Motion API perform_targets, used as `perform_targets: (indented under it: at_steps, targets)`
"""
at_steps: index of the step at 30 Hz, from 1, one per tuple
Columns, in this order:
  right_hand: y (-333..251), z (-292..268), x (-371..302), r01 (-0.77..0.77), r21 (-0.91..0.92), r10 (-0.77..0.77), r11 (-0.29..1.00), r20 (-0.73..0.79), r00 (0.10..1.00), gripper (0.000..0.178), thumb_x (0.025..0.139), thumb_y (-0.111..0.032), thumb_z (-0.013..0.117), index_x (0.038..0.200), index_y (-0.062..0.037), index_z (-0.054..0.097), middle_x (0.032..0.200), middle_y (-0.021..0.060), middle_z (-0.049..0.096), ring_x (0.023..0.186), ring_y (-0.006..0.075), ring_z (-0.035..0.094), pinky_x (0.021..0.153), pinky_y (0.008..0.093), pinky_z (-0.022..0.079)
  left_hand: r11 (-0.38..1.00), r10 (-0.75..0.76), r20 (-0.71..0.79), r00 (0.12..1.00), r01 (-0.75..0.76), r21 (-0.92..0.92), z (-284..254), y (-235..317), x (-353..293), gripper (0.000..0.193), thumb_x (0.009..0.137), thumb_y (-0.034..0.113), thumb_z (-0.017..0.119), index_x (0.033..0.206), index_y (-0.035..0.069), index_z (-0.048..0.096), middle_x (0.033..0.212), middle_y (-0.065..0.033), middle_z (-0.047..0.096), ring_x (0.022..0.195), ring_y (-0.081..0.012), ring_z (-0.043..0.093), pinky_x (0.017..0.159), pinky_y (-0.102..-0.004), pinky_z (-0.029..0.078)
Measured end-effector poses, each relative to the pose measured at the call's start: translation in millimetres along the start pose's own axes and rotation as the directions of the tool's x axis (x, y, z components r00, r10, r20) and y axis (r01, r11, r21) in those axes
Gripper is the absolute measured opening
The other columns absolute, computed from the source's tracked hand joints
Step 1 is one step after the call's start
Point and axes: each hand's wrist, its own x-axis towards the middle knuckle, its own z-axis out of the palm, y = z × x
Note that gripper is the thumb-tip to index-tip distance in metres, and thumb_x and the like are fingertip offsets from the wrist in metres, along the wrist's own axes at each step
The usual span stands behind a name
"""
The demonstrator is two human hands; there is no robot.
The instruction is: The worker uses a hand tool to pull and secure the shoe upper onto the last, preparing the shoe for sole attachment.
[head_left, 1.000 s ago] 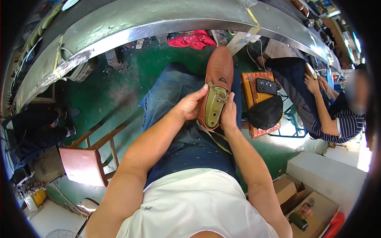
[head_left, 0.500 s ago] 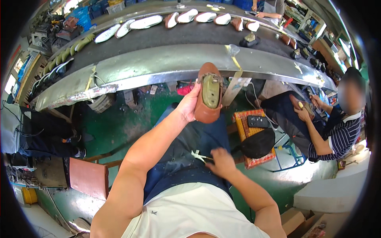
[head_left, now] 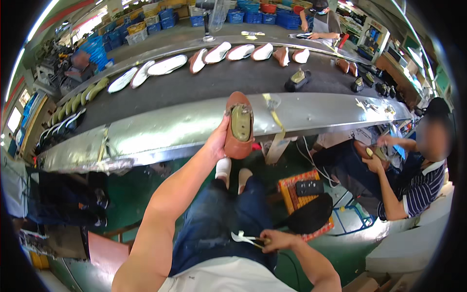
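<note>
My left hand (head_left: 218, 141) is closed round the side of a brown shoe (head_left: 238, 150), held upright with its toe away from me. An olive-green last (head_left: 241, 124) fills the shoe's opening. The shoe is raised in front of the metal edge of a long work line. Low over my lap, my right hand (head_left: 278, 240) is closed on the handles of metal pincers (head_left: 242, 237). Their pale, hooked head points left, above my dark trousers.
A dark conveyor belt (head_left: 194, 88) with a metal edge (head_left: 165, 121) carries several shoes (head_left: 168, 65). To my right, a seated co-worker (head_left: 413, 175) handles a brown shoe. Between us stands a patterned stool (head_left: 288, 187) with a black phone (head_left: 309, 188) and a black bag (head_left: 310, 214).
My right hand, blurred beside the pincers before, now grips their handles. The shoe in my left hand sits slightly left and lower in view. The view has tilted up, showing more of the room beyond.
</note>
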Motion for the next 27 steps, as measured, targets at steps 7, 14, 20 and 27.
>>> perform_targets:
  at_steps: [7,14,20,27]
  targets:
    - [-11,-66,-49,0.246,0.954,-0.395,0.172,-0.161,0.904,0.069,0.072,-0.017,0.086,0.126,-0.0105,0.044,0.089,0.0038,0.049,0.064,0.0101,0.049,0.049,0.0208,0.038,0.991,0.037,0.019,0.999,-0.039,0.128,-2,65,157,0.065,0.105,0.061,0.036,0.144,0.011,0.049,0.13,-0.0158,0.064,0.11,-0.0392,0.067,0.093,-0.0536,0.058]
    - [-97,-238,-73,0.782,0.463,-0.436,0.418,-0.653,0.619,0.068,0.069,-0.016,0.083,0.13,-0.0082,0.053,0.11,0.0105,0.062,0.083,0.0173,0.061,0.072,0.03,0.051,0.791,0.007,-0.211,0.977,0.124,0.599,20,127,349,0.079,0.103,0.066,0.037,0.15,0.003,0.043,0.144,-0.0213,0.055,0.127,-0.0327,0.06,0.105,-0.0491,0.05]
    - [-161,-410,-57,0.168,-0.486,-0.508,0.857,-0.851,0.13,0.059,0.069,-0.018,0.081,0.122,-0.0004,0.06,0.096,0.0068,0.068,0.086,0.0163,0.062,0.079,0.0326,0.052,-0.528,0.366,0.347,0.863,-0.114,0.842,-41,51,424,0.075,0.099,0.04,0.057,0.156,0.0,0.029,0.16,-0.0272,0.029,0.146,-0.0509,0.028,0.121,-0.0471,0.03]
    - [-145,-477,-13,0.042,-0.441,-0.438,0.897,-0.897,-0.061,0.054,0.07,-0.015,0.079,0.119,-0.0007,0.061,0.093,0.0092,0.069,0.077,0.021,0.06,0.073,0.0352,0.052,-0.33,0.276,0.217,0.936,-0.12,0.936,-23,106,456,0.042,0.106,0.037,0.05,0.115,0.001,0.07,0.109,-0.0154,0.074,0.099,-0.0294,0.071,0.088,-0.0407,0.055]
